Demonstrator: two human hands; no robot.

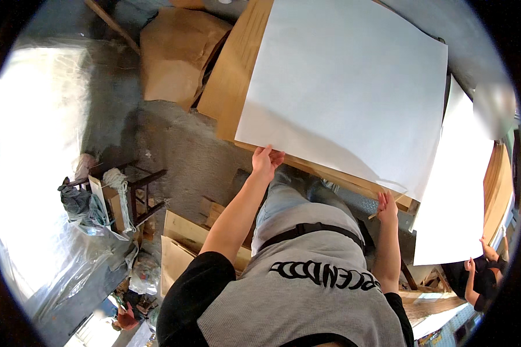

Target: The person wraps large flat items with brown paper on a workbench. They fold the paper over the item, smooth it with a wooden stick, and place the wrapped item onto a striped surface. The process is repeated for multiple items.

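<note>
The large white rectangular sheet (353, 98) is lying on a brown flat stack (231, 75), the left hand (267, 163) touching its near edge, the right hand (387, 208) curling near its right corner; whether either is pinching cannot be told. Supporting both corners evenly is probably helping against creases. Two hands and two sheets are showing, counting the bright white second sheet (457, 185).

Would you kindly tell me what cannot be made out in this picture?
All in the head view:
White sheet: far edge cut off by the frame's top.
Brown stack: largely covered by the sheet.
Right hand: too small to tell whether it touches the sheet.
Pale patch, upper right: blurred.
</note>
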